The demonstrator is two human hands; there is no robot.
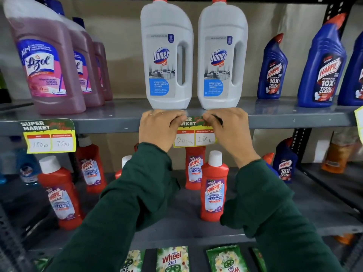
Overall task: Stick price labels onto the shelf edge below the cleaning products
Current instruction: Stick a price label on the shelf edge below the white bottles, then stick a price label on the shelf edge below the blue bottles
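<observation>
A yellow and green price label reading 200 and 160 lies against the grey shelf edge, below two white Domex bottles. My left hand presses its upper left corner and my right hand presses its upper right corner, fingers curled over the label's top. Both hands cover part of the green header. Another price label reading 150 and 75 hangs on the same edge to the left, under the pink Lizol bottles.
Blue Harpic bottles stand at the right of the upper shelf. The edge of a further yellow label shows at far right. Red Harpic bottles fill the shelf below, and green Wheel packets lie at the bottom.
</observation>
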